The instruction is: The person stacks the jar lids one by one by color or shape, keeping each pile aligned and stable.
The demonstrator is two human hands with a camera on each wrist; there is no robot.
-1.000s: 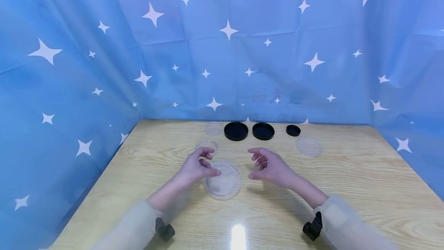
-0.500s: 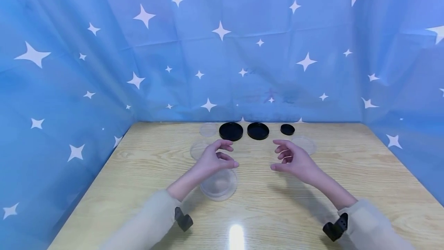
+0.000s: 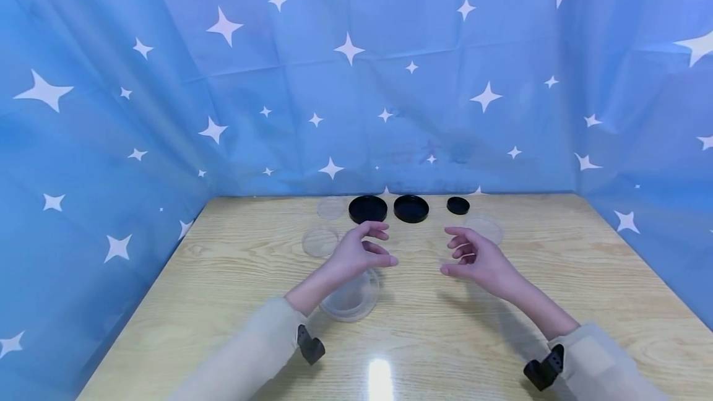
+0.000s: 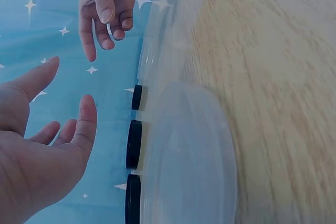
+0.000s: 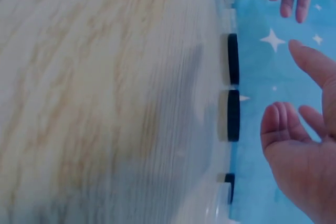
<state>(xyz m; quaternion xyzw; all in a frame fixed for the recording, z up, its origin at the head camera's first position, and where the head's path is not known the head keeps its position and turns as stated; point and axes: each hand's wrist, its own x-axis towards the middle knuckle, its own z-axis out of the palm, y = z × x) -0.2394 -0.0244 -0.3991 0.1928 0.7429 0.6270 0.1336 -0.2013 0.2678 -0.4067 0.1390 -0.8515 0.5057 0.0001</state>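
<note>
The large clear dish [image 3: 356, 301] lies flat on the table [image 3: 423, 339], partly hidden beneath the left wrist; its rings may mean several nested pieces, though I can't tell. The person's left grip [image 3: 362, 249] hangs above the table, thumb apart and fingers loosely bent, with nothing visible in it. The right grip [image 3: 479, 262] faces it, likewise slack and holding nothing visible, with a clear disc [image 3: 486, 228] partly hidden behind it. The clear dish looks like thin, hard plastic: likely light and stiff, a little slippery, and prone to scratch or crack if squeezed or dropped. Its best hold is probably by opposite sides of the rim, lightly, thumb against fingers. The black dishes [image 3: 411, 209] along the far edge seem similarly rigid, with raised rims that should give fingertips more to catch than the flat-looking disc.
</note>
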